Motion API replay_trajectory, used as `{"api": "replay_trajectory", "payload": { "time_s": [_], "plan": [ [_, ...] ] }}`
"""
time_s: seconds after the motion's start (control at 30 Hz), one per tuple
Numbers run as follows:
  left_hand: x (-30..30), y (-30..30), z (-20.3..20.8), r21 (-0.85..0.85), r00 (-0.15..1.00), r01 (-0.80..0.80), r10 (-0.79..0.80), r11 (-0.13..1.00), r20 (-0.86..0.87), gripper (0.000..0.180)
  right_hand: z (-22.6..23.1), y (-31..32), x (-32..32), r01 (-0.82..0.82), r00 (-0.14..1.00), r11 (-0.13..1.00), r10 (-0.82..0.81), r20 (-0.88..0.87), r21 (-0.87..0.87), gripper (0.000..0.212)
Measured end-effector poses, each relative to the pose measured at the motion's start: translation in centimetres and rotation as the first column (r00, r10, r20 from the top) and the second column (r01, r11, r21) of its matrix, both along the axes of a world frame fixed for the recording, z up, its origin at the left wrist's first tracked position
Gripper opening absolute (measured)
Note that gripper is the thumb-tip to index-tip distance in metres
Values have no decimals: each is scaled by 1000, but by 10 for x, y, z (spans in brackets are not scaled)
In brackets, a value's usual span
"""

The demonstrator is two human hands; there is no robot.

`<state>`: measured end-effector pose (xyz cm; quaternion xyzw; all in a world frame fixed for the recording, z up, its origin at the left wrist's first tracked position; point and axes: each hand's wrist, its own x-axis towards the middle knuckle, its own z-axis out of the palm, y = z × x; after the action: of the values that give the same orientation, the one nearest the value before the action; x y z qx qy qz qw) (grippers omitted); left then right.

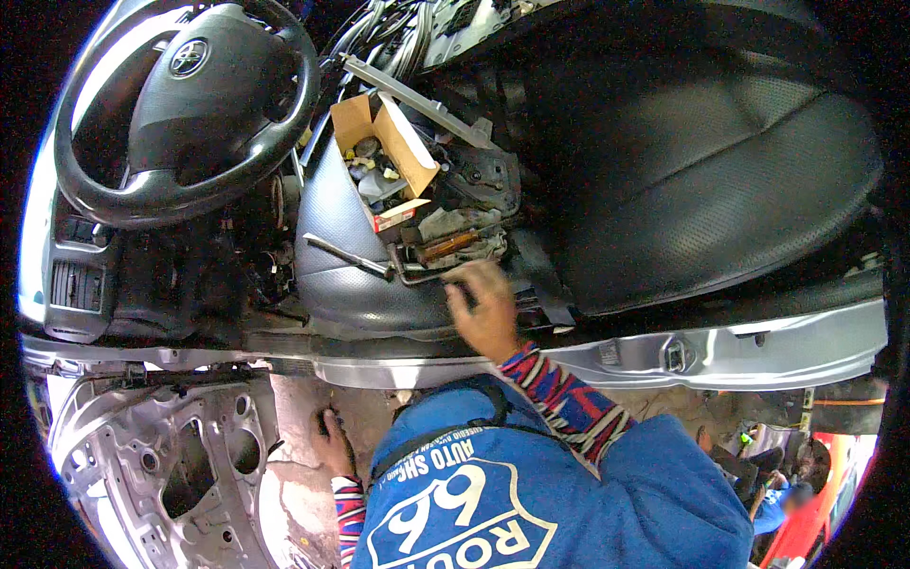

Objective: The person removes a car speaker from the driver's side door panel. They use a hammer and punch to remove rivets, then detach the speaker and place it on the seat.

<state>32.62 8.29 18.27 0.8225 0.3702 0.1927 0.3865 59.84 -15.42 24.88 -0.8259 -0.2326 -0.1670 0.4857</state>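
My right hand (485,308) reaches over the edge of a black car seat (351,299), thumb apart from the fingers. Its fingertips are at the end of a bent metal bar (408,277); whether they touch it I cannot tell. Just beyond lies a tool with an amber handle (447,247), beside a crumpled grey cloth (460,221). To the left a chrome and black ratchet-like tool (349,256) rests on the seat. An open cardboard box (409,156) holds yellow, white and dark small parts. My left hand (332,444) hangs low beside my body, loosely open, with nothing visible in it.
A steering wheel (180,204) stands at the far left. A grey trim strip (417,100) lies behind the box, near bundled wires (408,43). The metal sill (607,360) crosses before me. A stripped door panel (161,460) is lower left; another person (773,507) is lower right.
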Motion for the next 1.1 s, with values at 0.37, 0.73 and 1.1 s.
{"api": "replay_trajectory", "payload": {
  "time_s": [0.37,0.73,1.1],
  "plan": [
    [184,-34,119,297,843,454,-513,840,162,16,-29,-38,38,125,992,956,-128,6,-266,26],
    [306,-98,95,551,626,763,-596,337,-503,34,-31,-57,46,-42,967,999,43,-250,10,21],
    [261,-73,142,240,724,641,-678,729,125,32,-47,-55,81,-74,953,996,88,-288,58,30]
  ]
}}
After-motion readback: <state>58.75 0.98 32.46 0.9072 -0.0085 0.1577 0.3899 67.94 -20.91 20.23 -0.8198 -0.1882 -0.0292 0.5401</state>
